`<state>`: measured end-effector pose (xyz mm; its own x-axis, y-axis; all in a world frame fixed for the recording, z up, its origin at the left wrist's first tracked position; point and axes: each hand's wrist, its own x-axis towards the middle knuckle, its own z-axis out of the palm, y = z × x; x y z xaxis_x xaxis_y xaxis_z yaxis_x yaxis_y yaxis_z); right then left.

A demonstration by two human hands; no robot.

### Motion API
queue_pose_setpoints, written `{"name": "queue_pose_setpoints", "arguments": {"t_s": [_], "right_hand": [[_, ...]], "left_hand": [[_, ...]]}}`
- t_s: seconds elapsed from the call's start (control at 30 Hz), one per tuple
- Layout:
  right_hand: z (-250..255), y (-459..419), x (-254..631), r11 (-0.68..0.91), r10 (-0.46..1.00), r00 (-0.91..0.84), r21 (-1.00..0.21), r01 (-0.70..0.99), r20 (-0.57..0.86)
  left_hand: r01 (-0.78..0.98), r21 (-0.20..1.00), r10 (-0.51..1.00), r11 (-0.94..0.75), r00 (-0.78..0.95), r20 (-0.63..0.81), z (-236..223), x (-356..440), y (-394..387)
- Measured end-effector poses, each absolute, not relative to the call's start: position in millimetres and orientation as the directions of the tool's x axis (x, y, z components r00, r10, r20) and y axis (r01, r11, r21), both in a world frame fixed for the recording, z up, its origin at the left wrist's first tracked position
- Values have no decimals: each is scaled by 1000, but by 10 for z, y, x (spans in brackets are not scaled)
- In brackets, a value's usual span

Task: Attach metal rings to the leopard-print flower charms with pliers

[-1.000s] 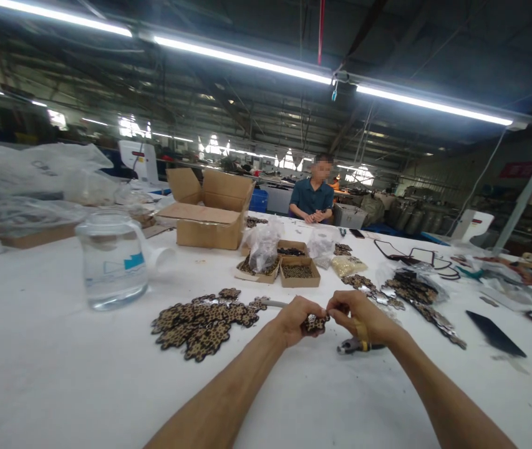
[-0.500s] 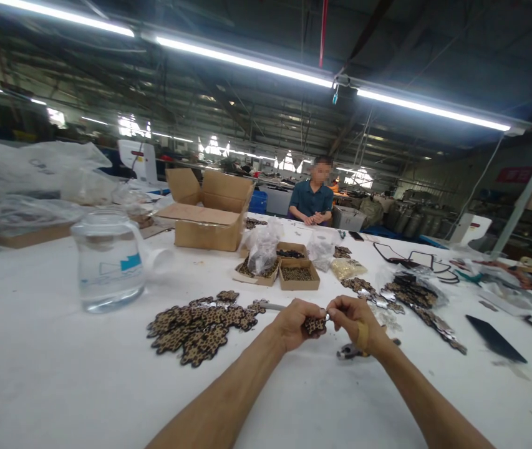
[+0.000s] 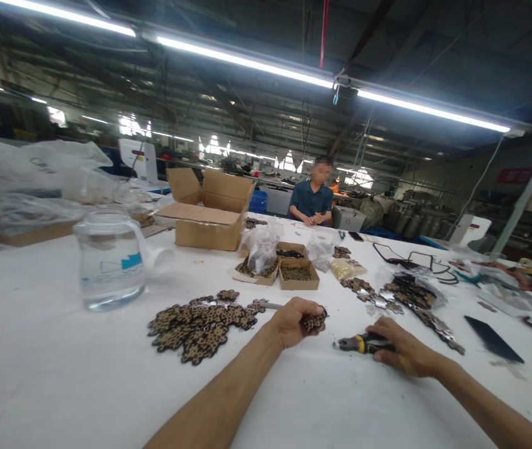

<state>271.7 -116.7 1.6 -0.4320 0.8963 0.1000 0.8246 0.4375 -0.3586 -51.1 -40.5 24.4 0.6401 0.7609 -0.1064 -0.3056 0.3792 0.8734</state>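
Note:
My left hand (image 3: 291, 323) is closed on a small leopard-print piece with a dark scalloped edge (image 3: 315, 320), held a little above the white table. To the right, my right hand (image 3: 403, 349) wraps round the handles of a pair of pliers (image 3: 362, 343) with black and yellow grips. Their metal jaws point left, toward my left hand, and lie apart from the piece. A pile of similar leopard-print pieces (image 3: 195, 324) lies left of my left hand. Beyond my hands, a small open cardboard box (image 3: 299, 284) holds many tiny brass-coloured parts.
A clear water jug (image 3: 111, 268) stands at the left, near a large open cardboard box (image 3: 207, 231). More leopard-print pieces (image 3: 415, 293) and a dark flat phone-like slab (image 3: 494, 338) lie at the right. Across the table sits a person (image 3: 312, 196).
My right hand has left the leopard-print piece, moved right and down, and taken hold of the pliers. My left hand still holds the piece in nearly the same place.

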Motion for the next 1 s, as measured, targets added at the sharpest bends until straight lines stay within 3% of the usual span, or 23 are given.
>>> {"name": "queue_pose_setpoints", "arguments": {"t_s": [0.13,0.23,0.37,0.47,0.53,0.8,1.0], "right_hand": [[-98,-1276,2596,401,915,-364,-289,869,176],[-139,-1331,2465,304,952,-233,-501,811,200],[18,-1327,2183,237,971,-57,-902,361,233],[224,-1245,1965,103,988,-112,-995,2,103],[326,-1171,1856,9,976,-215,-996,-86,28],[404,-1041,1624,-15,872,-490,-1000,5,-15],[363,-1085,1388,48,906,-424,-993,110,-3]], "left_hand": [[-294,881,764,371,635,-110,268,-552,-403],[-289,886,768,362,632,-108,277,-595,-383],[-259,890,749,375,651,-125,280,-643,-352],[-233,897,725,376,677,-128,300,-677,-348],[-221,903,716,369,687,-125,326,-709,-351],[-252,936,749,248,662,-20,447,-909,-302],[-333,930,839,157,542,52,509,-990,-243]]}}
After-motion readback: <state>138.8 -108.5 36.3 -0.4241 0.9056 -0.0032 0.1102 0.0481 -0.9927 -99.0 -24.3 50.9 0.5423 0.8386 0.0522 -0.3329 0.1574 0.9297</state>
